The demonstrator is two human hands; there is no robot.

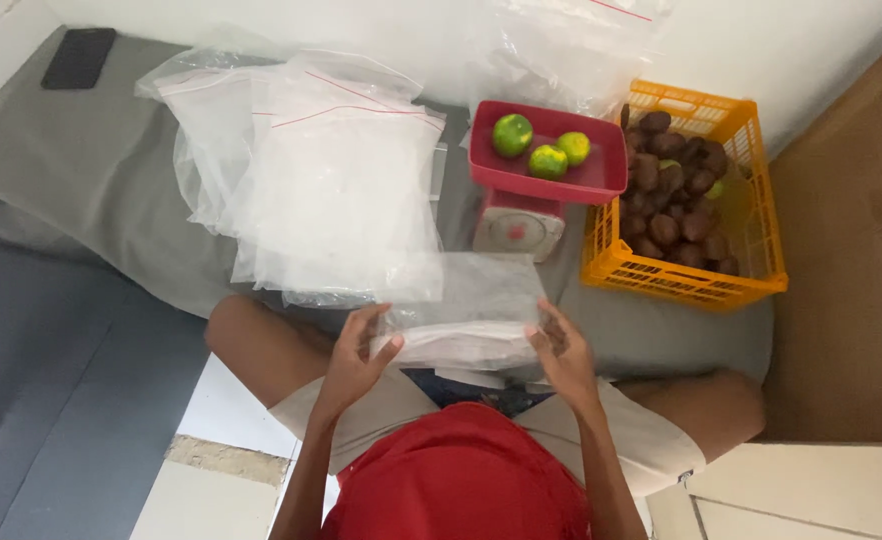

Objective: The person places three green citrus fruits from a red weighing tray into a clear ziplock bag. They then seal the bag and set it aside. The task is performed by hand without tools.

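Note:
A clear plastic zip bag (476,305) is held flat in front of me, above my lap. My left hand (356,355) grips its lower left edge and my right hand (561,350) grips its lower right edge. Just beyond the bag stands a small kitchen scale (518,225) with a red tray (601,175) on top, and three green limes (546,150) lie in the tray. To the right of the scale an orange plastic crate (746,215) holds several dark brown fruits (676,205).
A stack of clear zip bags (331,170) lies on the grey mat (81,170) to the left of the scale. More bags (561,45) rest behind the tray. A black phone (79,58) lies at the mat's far left corner. Brown floor is on the right.

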